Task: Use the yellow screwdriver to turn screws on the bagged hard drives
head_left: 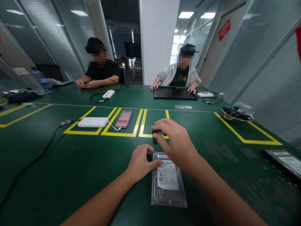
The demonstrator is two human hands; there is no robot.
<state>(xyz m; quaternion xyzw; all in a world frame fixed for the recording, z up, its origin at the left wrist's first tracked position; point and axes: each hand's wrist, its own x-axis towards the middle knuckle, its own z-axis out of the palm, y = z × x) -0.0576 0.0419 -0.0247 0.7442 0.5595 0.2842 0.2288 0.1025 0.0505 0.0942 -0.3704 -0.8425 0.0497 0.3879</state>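
Green table [70,175]: one hard drive [168,182], one screwdriver [155,135], two hands.

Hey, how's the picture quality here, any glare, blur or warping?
Head view: wide-angle warping bends the walls and stretches the forearms; ceiling lights glare white; the hard drive label is sharp; right hand and left hand cast soft shadows; faces are pixelated.

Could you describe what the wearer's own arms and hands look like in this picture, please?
Both arms are bare as far as the picture shows: no sleeves, gloves, watch or bands in view. The left hand and right hand show no rings that I can make out. Nails look short and unpainted. No cables or markings sit on either forearm.
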